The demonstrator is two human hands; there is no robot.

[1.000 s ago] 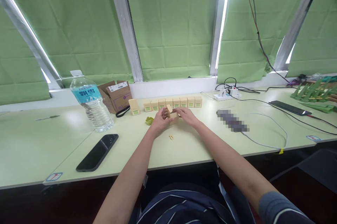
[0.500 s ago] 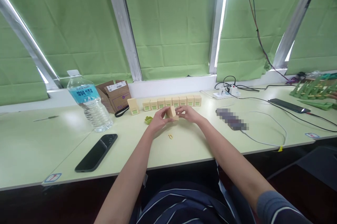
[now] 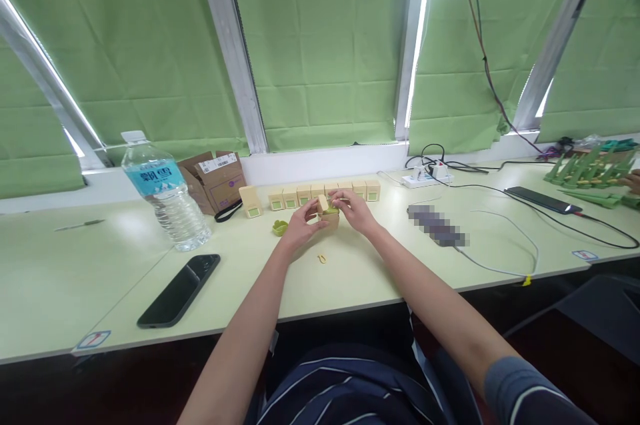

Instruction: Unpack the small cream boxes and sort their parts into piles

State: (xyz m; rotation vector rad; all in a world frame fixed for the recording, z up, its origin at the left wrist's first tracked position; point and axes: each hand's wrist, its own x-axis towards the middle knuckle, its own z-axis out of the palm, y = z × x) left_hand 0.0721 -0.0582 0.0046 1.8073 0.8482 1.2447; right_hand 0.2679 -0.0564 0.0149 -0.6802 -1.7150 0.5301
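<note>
Left hand (image 3: 300,226) gripped the small open box (image 3: 331,219) near the row of boxes (image 3: 325,189); right hand (image 3: 354,209) bent over its mouth, hold unclear. Its card-like walls (probably light, easily crushed) seemed best held low.

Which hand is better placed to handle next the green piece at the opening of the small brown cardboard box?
Probably the right hand: its fingers are at the green piece, whereas the left hand seems occupied, holding the small brown cardboard box from its own side.
</note>
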